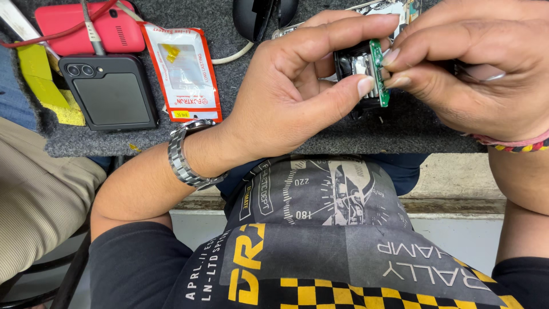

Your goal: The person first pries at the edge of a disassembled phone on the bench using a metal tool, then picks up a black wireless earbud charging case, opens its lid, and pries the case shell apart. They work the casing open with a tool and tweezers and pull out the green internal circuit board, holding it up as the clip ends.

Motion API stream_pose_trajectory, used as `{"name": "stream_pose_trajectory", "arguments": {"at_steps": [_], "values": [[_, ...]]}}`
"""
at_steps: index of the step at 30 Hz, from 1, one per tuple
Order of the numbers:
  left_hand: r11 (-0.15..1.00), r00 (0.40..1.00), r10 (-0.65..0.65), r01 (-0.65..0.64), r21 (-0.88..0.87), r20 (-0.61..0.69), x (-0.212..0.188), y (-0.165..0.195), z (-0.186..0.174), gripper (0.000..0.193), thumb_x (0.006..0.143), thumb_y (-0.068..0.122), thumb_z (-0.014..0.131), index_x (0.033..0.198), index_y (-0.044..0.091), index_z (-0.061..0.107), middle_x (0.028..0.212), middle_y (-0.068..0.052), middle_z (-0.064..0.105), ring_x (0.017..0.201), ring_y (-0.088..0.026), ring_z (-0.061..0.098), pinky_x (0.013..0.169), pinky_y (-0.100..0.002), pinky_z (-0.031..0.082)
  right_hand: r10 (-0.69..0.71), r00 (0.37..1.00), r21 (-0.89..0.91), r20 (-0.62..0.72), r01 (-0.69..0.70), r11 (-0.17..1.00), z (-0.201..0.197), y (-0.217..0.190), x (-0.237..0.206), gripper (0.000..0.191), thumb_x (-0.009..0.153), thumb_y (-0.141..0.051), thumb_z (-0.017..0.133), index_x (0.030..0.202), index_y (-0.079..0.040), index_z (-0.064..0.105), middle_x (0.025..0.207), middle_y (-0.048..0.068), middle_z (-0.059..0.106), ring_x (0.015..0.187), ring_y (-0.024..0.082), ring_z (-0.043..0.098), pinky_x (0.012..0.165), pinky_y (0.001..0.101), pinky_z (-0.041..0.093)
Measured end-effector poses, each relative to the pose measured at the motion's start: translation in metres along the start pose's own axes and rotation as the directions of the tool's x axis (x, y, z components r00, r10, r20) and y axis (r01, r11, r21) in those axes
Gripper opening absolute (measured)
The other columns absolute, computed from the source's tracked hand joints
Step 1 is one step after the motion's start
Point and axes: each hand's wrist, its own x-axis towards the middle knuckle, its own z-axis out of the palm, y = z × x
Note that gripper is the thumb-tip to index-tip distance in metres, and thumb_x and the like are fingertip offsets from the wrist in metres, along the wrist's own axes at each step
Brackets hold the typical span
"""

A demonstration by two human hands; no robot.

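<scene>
a small black case is gripped by the left hand above the tabletop; its green circuit board is pinched by right hand fingers, seemingly mid-fitting; careful alignment seems needed next.

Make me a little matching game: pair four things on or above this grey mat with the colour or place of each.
Things:
1. circuit board
2. keypad phone
3. folding phone
4. sachet

Descriptions:
A. red, at the mat's far left edge
B. green, pinched between left hand and right hand
C. red-edged and clear, lying flat
D. black, just below the red phone

Pairs: 1-B, 2-A, 3-D, 4-C
</scene>
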Motion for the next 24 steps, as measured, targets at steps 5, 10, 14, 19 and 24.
{"name": "stream_pose_trajectory", "arguments": {"at_steps": [5,10,14,19,24], "values": [[1.0,1.0,0.01,-0.01,0.0,0.0,0.0,-0.001,-0.001,0.035,0.117,-0.012,0.066,0.149,-0.001,0.056,0.138,-0.007,0.053,0.125,-0.008,0.052,0.11,-0.02,0.043,0.046,0.999,0.09,-0.005,-0.045,0.995,0.0,0.001,-0.005,0.007,0.104,0.0,0.076,0.107,0.003,0.071,0.105,0.014,0.072,0.092,0.017,0.07,0.083,0.0234,0.057],[1.0,1.0,0.025,-0.025,-0.001,-0.004,-0.001,-0.001,0.0,0.036,0.117,-0.012,0.066,0.149,-0.001,0.056,0.138,-0.007,0.053,0.126,-0.008,0.052,0.11,-0.02,0.042,0.069,0.998,0.126,-0.005,-0.067,0.99,0.0,0.003,-0.005,0.007,0.103,0.0,0.076,0.107,0.003,0.071,0.105,0.013,0.072,0.093,0.016,0.073,0.085,0.0234,0.059],[1.0,1.0,0.029,-0.029,-0.007,-0.009,-0.001,-0.001,0.0,0.035,0.117,-0.011,0.066,0.148,0.0,0.056,0.139,-0.006,0.052,0.126,-0.007,0.052,0.11,-0.019,0.042,0.058,0.998,0.096,0.006,-0.059,0.994,0.0,0.0,0.0,0.007,0.102,0.001,0.077,0.105,0.004,0.071,0.103,0.015,0.072,0.092,0.018,0.073,0.084,0.0245,0.059],[0.999,1.0,0.009,-0.008,0.032,-0.025,-0.001,-0.002,0.001,0.035,0.115,-0.01,0.067,0.147,-0.001,0.057,0.138,-0.007,0.052,0.122,-0.007,0.052,0.106,-0.019,0.043,0.074,0.997,0.05,0.018,-0.074,0.996,0.0,-0.003,0.005,0.012,0.096,0.005,0.08,0.1,0.007,0.07,0.096,0.018,0.071,0.085,0.021,0.072,0.077,0.0278,0.059],[0.999,0.999,0.018,-0.016,0.042,-0.029,0.0,-0.005,0.0,0.035,0.115,-0.009,0.066,0.147,0.0,0.057,0.137,-0.006,0.053,0.122,-0.006,0.052,0.105,-0.018,0.043,0.066,0.998,0.081,0.008,-0.067,0.995,0.0,0.0,0.0,0.006,0.102,0.003,0.076,0.104,0.005,0.071,0.102,0.015,0.072,0.091,0.018,0.072,0.082,0.0243,0.058]]}}
